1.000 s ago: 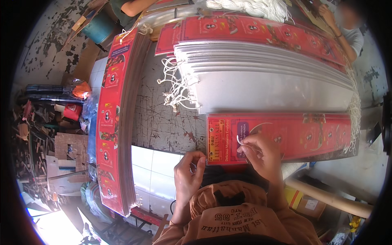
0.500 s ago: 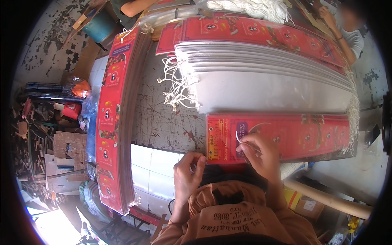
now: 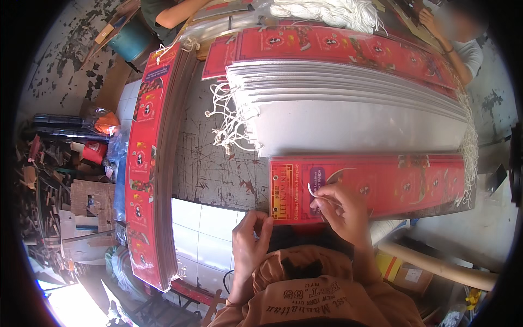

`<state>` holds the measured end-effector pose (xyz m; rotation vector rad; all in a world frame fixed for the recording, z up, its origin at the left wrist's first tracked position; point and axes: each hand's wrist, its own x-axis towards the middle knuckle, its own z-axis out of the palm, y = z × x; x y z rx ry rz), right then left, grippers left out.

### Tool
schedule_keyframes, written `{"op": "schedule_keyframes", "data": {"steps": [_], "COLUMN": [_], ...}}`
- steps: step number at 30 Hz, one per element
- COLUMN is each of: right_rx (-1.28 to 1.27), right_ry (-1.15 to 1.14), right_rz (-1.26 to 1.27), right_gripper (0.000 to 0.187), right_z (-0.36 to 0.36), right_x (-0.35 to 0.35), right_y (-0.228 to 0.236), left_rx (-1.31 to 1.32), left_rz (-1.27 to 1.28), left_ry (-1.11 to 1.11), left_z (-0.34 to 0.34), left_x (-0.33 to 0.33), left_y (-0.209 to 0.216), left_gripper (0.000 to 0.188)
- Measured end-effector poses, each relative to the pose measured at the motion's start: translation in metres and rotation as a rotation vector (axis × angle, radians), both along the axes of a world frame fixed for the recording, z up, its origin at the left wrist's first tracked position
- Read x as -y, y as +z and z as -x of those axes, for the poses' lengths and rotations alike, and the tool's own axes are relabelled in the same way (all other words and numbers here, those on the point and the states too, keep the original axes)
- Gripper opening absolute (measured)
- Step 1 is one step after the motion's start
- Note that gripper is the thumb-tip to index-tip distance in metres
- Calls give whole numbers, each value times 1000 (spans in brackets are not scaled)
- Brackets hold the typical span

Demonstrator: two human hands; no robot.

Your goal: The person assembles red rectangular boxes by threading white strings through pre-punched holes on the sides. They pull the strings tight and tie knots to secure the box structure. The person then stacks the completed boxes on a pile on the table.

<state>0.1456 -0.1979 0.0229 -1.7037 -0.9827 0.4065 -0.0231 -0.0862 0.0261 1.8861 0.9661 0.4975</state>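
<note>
A long red printed plastic strip point(image 3: 381, 188) lies across the near side of the table, with metal eyelets at its left end. Over it, my right hand point(image 3: 347, 213) pinches a short white cord point(image 3: 311, 189) between thumb and fingertips, its end sticking up. My left hand point(image 3: 251, 235) is closed beside the strip's lower left corner, thumb against the curled fingers. Whatever those fingers grip is hidden. Just beyond lies a fanned stack of strips point(image 3: 354, 128), silvery backs up, with knotted white cord loops point(image 3: 231, 122) hanging from their left ends.
Another stack of red strips point(image 3: 144, 158) runs along the left. A white cord bundle point(image 3: 327, 13) lies at the back. One person's arm point(image 3: 182, 12) shows at the far left; another person point(image 3: 463, 54) is at the far right. A cardboard tube point(image 3: 441, 267) is at lower right.
The view has shifted slightly, and the strips sit a little lower left in it. Both hands keep nearly the same pose, the right still pinching the cord.
</note>
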Motion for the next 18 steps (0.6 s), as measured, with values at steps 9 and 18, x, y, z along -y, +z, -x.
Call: {"op": "schedule_keyframes", "data": {"steps": [9, 18], "right_rx": [71, 202], "right_ry": [34, 50], "right_rz": [25, 8], "right_gripper": [11, 13], "right_z": [2, 15], "right_x": [1, -2], "right_y": [13, 47], "left_rx": [75, 561], "left_rz": [191, 729], "left_ry": [2, -169], "left_z": [6, 9], "left_x": [-1, -8], "left_y": [1, 1], "left_gripper": [11, 19]}}
